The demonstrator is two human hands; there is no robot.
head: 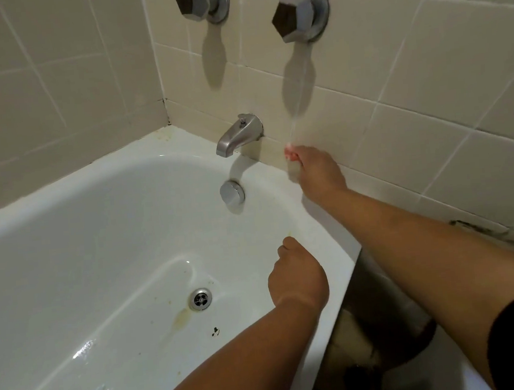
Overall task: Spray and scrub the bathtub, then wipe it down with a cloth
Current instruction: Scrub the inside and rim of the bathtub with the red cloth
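Right hand point(315, 171) gripped blurred pink-white object point(291, 158) at bathtub point(67, 242) end rim, beside spout point(238, 134) — left hand point(297, 275) over inner wall, fingers point(286, 244) curled — contents unclear.

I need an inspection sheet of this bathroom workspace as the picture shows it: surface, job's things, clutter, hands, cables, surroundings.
Surface: white bathtub, wet glints on its floor; yellowish stain beside the drain; small dark mark nearby.
Job's things: blurred pale object with a pink tip, at the rim by the wall; kind unclear. No cloth seen.
Clutter: nothing seen.
Hands: right hand grips the pale object; left hand curled over the tub's inner wall, its contents hidden.
Cables: nothing seen.
Surroundings: tiled walls, two knobs, spout, overflow plate; dark patch low on the right wall.
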